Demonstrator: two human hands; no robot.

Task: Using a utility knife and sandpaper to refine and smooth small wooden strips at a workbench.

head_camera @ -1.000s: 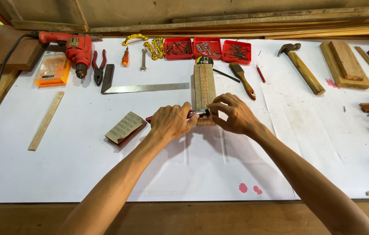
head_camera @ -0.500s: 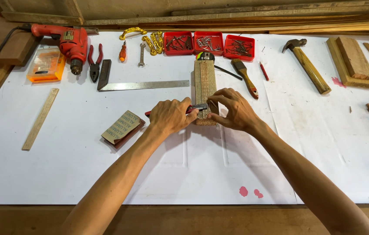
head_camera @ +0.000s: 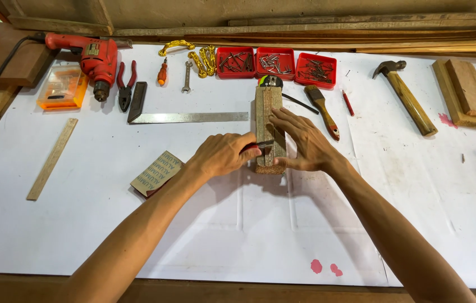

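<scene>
A narrow upright-lying block of pale, rough wood [head_camera: 269,126] rests lengthwise on the white-covered counter [head_camera: 109,224], near its middle. The left hand [head_camera: 224,154] has its grip closed around a small tool with a red handle [head_camera: 251,148] — the dark tip lies against the block's near end, though what kind of tool it is cannot be made out. The right hand [head_camera: 302,140] lies flat with fingers spread, pressing on the block's top and right edge; its grip is apart, clamped on nothing.

Just left of the left hand sits a folded piece of brown sandpaper [head_camera: 156,173]. Beyond the block lie a steel try square [head_camera: 187,117], a wooden-handled brush [head_camera: 322,109] and three red trays of nails [head_camera: 275,63]. A red electric drill [head_camera: 89,56] lies at the far left — a wooden-handled claw hammer [head_camera: 406,95] at the far right.
</scene>
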